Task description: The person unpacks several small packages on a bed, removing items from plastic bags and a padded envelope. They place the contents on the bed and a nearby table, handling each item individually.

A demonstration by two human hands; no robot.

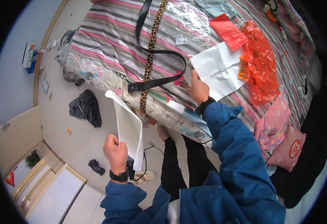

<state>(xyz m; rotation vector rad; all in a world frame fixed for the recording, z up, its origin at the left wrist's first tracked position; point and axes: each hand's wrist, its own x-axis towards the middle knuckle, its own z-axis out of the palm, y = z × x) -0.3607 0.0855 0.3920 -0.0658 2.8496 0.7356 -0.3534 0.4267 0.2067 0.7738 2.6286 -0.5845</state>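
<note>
My left hand (115, 152) is closed on the edge of a white padded envelope (130, 131), held out over the floor beside the bed. My right hand (199, 89) touches the near left edge of a creased white sheet, perhaps paper, (219, 70) on the striped bedspread (102, 36); its fingertips are partly hidden, so its grip is unclear. A red packet (230, 32) overlaps the sheet's far corner, and a small orange packet (243, 68) rests on its right side. Left of my right hand lie a black belt (163, 81) and a leopard-print strap (151, 47).
An orange-red plastic bag (261, 61), clear plastic wrapping (186, 19) and a pink cushion (288, 148) lie on the bed. Dark checked cloth (86, 107), a black cloth (97, 167) and a beige clog (146, 175) are on the floor. A black cord (146, 159) hangs near my legs.
</note>
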